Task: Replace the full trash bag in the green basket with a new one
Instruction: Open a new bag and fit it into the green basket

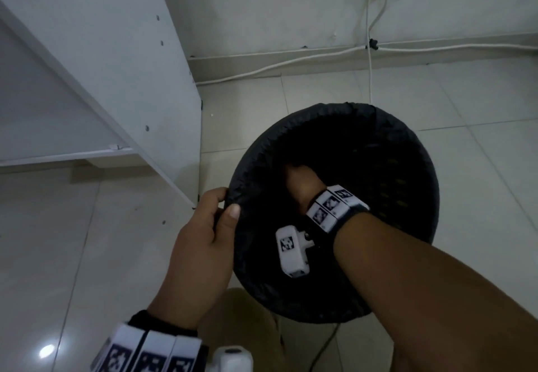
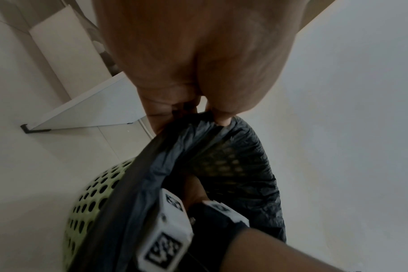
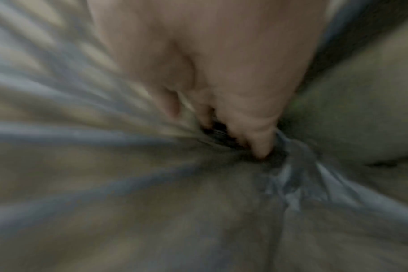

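A black trash bag [image 1: 378, 144] lines the basket, its edge folded over the whole rim. In the left wrist view the green perforated basket [image 2: 91, 198] shows below the bag [image 2: 252, 158]. My left hand [image 1: 230, 201] pinches the bag's rim at the basket's left side between thumb and fingers [image 2: 221, 119]. My right hand [image 1: 300, 179] reaches deep inside the bag, fingertips lost in the dark. The blurred right wrist view shows its fingers [image 3: 261, 149] stretched forward, pushing into the bag's gathered folds [image 3: 291, 176].
A white shelf unit [image 1: 122, 80] stands on the tiled floor just left of the basket. White cables [image 1: 291, 64] run along the wall base behind it. A thin dark cable [image 1: 326, 345] lies on the floor near me.
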The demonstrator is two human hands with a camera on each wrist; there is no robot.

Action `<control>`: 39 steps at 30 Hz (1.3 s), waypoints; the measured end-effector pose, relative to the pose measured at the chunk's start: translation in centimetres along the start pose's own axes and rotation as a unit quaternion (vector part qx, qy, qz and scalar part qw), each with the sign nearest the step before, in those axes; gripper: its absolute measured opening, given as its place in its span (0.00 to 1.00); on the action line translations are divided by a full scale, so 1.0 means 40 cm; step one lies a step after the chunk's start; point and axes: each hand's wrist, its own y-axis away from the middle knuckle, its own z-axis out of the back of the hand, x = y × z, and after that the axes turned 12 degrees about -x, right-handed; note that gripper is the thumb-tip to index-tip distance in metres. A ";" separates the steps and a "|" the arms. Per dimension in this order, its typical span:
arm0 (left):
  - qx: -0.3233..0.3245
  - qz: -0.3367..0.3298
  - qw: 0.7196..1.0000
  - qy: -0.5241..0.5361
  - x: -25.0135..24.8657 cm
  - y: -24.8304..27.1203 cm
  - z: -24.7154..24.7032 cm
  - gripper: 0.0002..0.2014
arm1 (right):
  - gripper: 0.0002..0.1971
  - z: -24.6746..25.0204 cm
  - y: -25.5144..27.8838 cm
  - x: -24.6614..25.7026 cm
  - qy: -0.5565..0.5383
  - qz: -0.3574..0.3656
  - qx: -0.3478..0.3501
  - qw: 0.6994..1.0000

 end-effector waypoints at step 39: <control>0.335 0.043 0.888 -0.313 0.145 -0.225 -0.537 0.51 | 0.08 0.399 0.241 -0.169 0.164 0.207 -0.217 0.940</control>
